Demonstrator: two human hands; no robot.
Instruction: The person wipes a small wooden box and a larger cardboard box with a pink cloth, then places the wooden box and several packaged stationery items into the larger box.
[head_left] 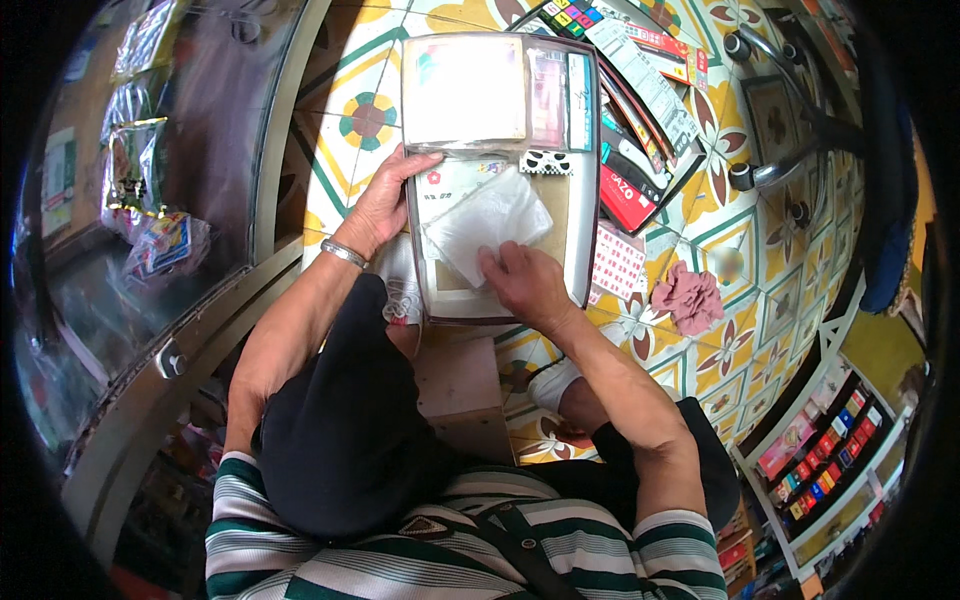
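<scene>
A shallow box (592, 240) with a dark outer rim sits in front of me, above my knees. My left hand (382, 200) grips its left edge, the thumb reaching over the side. Inside the near half of the box, my right hand (525, 287) has its fingers curled and closed on the lower edge of a translucent white plastic packet (500, 213). That packet lies tilted over a printed white sheet (440, 195). A bright white, plastic-wrapped pack (465, 90) fills the far left of the box. Beside it are a pink packet (548, 95) and a small black-and-white patterned piece (545, 162).
To the right, a second box (690, 175) holds several stationery packs on the patterned tile floor (720, 330). A pink cloth scrunchie (687, 298) and a sheet of pink-red stickers (618, 262) lie nearby. A glass case (200, 300) stands left; metal chair legs (780, 175) stand right.
</scene>
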